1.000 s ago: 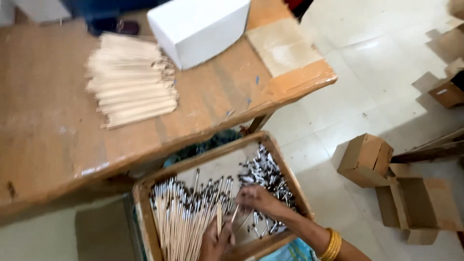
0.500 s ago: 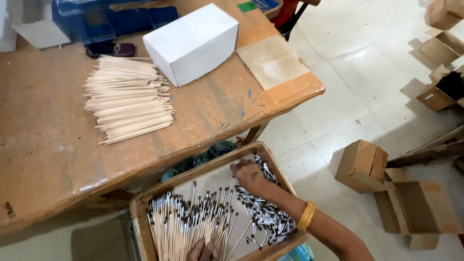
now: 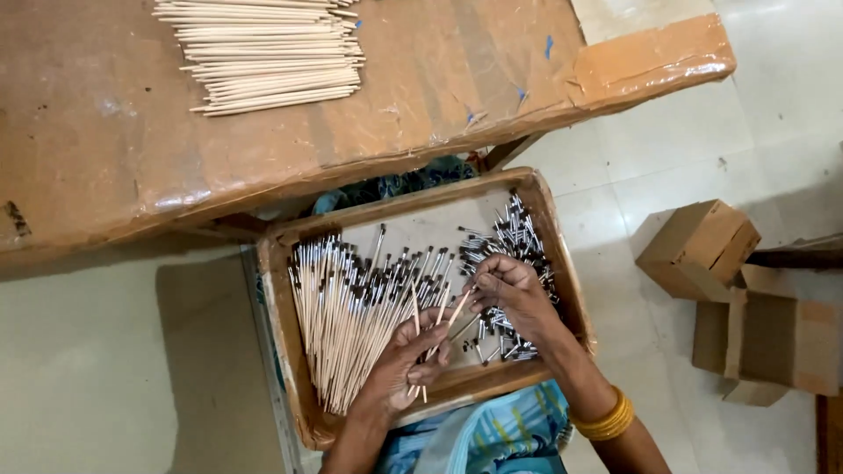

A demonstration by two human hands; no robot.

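Where the two hands meet over the tray, a single bare wooden stick (image 3: 455,309) is the item in hand: its long axis runs on a slant, upper end at the right hand (image 3: 509,294), lower end crossing the left hand (image 3: 406,364). The right hand's grip is closed, fingertips pinched about the stick's upper end; whether a metal cap sits under those fingertips cannot be told. The left hand's grip is loosely curled, holding a few further sticks (image 3: 414,338) across the palm. The right hand is the nearer to the loose heap of small metal-and-black tips (image 3: 514,241), which lies just beyond and beneath it on the tray's right side. To the left, touching the left hand's fingers, lies a fanned bundle of finished tipped sticks (image 3: 338,320), tips pointing away from the person. All rest in a shallow wooden tray (image 3: 281,351) on the lap. Beyond, on the tabletop (image 3: 105,149), lies a separate stack of bare sticks (image 3: 263,53). Cardboard boxes (image 3: 702,246) stand on the floor to the right
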